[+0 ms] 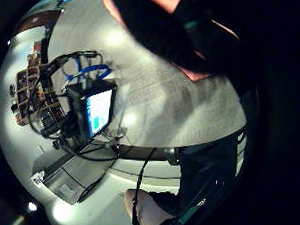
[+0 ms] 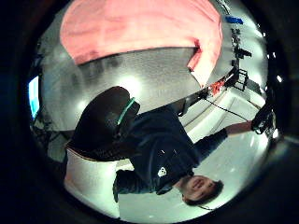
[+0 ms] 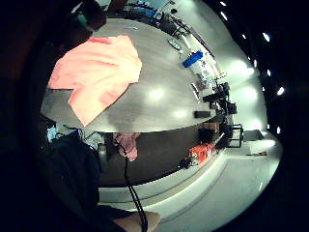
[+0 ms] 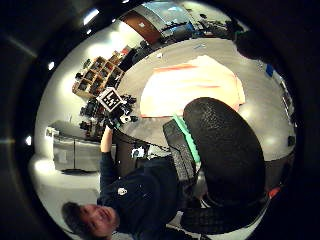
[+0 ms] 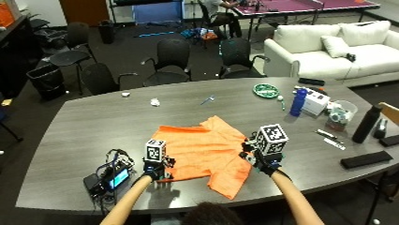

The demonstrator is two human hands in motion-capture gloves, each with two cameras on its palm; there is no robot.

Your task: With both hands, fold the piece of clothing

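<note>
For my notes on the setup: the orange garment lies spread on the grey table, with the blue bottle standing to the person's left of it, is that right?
Not quite: the blue bottle stands to the person's right of the orange garment, as the outside view shows. The garment does lie spread on the grey table.

Your left hand [image 5: 154, 171] and right hand [image 5: 264, 161] each wear a black glove. The glove thumb [image 4: 222, 150] is rounded and padded, with a green band [image 4: 187, 137] at its base. Your forearms are bare; no sleeve reaches the wrists. You wear a dark navy top [image 2: 161, 147] with a small white mark [image 2: 162, 171] on the chest. Your hair [image 5: 207, 214] is dark.
</note>
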